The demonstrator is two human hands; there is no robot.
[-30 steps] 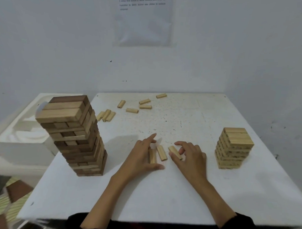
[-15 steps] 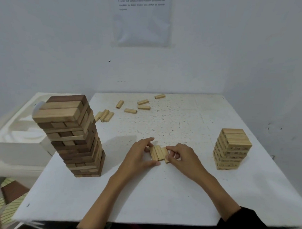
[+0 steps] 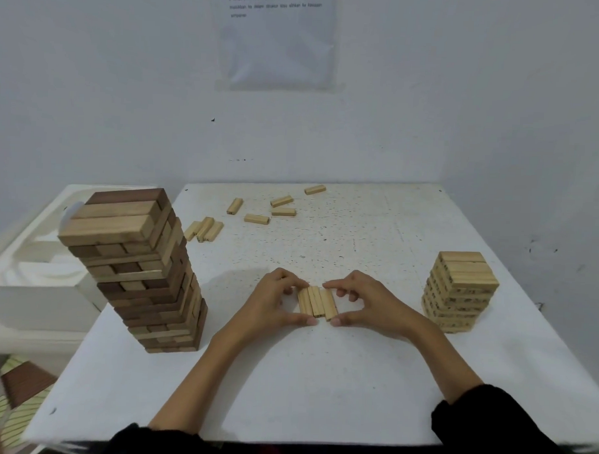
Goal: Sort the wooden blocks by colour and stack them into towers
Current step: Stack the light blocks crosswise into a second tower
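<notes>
Two-handed, squaring three blocks into a flush row on the surface, with left hand and right hand pinching their ends; next, probably lifting them pressed together as one layer, crosswise, onto the pale tower.
</notes>
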